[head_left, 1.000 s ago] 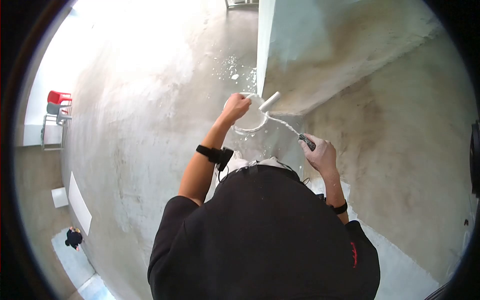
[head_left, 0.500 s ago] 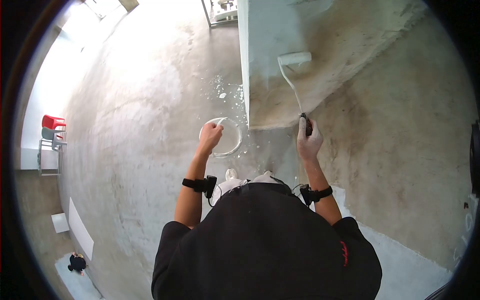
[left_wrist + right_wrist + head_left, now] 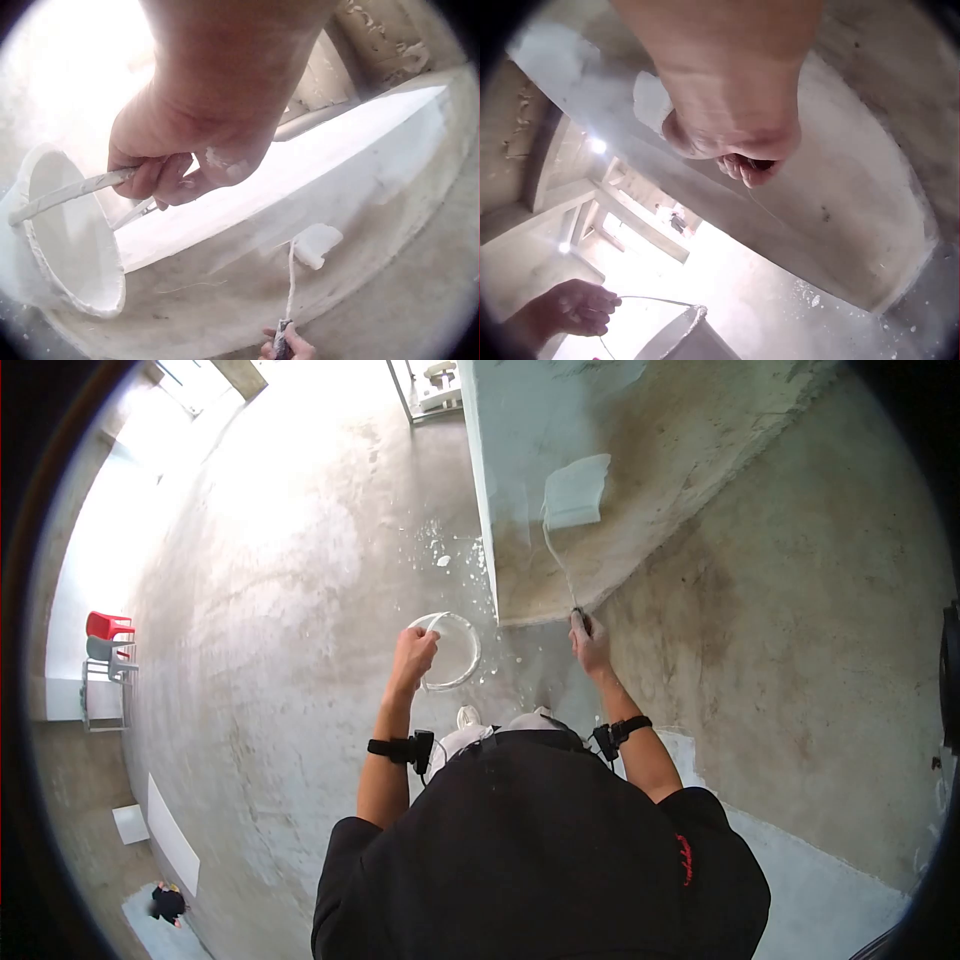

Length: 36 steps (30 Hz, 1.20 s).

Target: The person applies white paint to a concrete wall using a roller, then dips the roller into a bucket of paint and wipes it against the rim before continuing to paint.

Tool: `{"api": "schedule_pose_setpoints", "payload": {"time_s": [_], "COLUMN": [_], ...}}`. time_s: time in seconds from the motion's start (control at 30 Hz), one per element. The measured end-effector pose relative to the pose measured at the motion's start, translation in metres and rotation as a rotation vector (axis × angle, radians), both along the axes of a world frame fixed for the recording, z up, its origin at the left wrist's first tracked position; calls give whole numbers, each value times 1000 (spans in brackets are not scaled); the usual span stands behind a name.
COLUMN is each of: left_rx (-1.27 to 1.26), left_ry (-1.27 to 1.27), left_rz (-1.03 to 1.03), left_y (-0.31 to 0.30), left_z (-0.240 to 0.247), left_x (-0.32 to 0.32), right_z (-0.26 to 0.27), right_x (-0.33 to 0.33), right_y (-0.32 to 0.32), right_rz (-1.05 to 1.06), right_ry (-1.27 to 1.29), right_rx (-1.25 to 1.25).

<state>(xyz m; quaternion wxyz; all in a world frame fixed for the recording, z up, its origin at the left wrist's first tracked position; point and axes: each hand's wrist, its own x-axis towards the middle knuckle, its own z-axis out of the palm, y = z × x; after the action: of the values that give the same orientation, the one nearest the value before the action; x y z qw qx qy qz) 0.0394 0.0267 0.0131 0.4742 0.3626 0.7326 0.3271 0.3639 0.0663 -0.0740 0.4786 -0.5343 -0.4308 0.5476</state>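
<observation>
My left hand point(image 3: 415, 657) grips the handle of a white bucket point(image 3: 476, 658), which hangs beside it; the left wrist view shows the fingers point(image 3: 161, 180) curled round the paint-smeared handle point(image 3: 71, 196). With my right hand point(image 3: 592, 645) I hold the dark grip point(image 3: 283, 339) of a paint roller. Its thin white rod point(image 3: 558, 555) runs up to a wet white patch point(image 3: 577, 492) on the wall face, where the roller head cannot be told apart from the paint. In the right wrist view, my right hand point(image 3: 735, 127) hides most of the grip.
White splashes point(image 3: 442, 560) dot the floor left of the wall's edge point(image 3: 482, 510). A metal-framed stand point(image 3: 430, 412) is at the top. Far left are red point(image 3: 108, 625) and grey chairs, a white panel point(image 3: 172, 832) and a person in black point(image 3: 168, 903).
The roller has gone from over the bucket up to the wall, and a broad white patch now shows there. Both hands are lower in the head view; the left keeps its grip on the bucket handle.
</observation>
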Motion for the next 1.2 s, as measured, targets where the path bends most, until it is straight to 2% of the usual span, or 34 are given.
{"api": "schedule_pose_setpoints", "payload": {"time_s": [0.03,0.17,0.23,0.37,0.43,0.47,0.57,0.63,0.73,1.03,1.2], "left_rx": [7,37,-3,-38,-11,-4,45,62,96,58,113], "left_ry": [-10,9,13,9,7,59,99,139,152,124,149], "left_rz": [2,-31,-36,-93,-126,-141,-171,-180,-110,-136,-107], "left_y": [-3,-1,1,-1,0,1,6,5,2,-3,-8], "left_z": [2,6,4,-10,-19,-29,-55,-51,-51,-40,-41], "left_x": [-1,2,2,-8,-12,-14,-17,-13,-8,-6,-6], "right_z": [-4,-17,-35,1,14,27,67,102,144,220,237], "right_x": [-1,-3,-2,-21,-32,-29,-35,-45,-55,-58,-59], "right_y": [-7,-19,-16,-20,-10,-7,-1,-1,0,36,57], "right_rz": [17,-25,-49,-102,-165,-102,-49,16,100,221,259], "right_ry": [25,-10,-216,-200,-146,-140,-165,180,282,358,319], "right_rx": [-78,-115,96,163,300,241,279,54,80,252,337]}}
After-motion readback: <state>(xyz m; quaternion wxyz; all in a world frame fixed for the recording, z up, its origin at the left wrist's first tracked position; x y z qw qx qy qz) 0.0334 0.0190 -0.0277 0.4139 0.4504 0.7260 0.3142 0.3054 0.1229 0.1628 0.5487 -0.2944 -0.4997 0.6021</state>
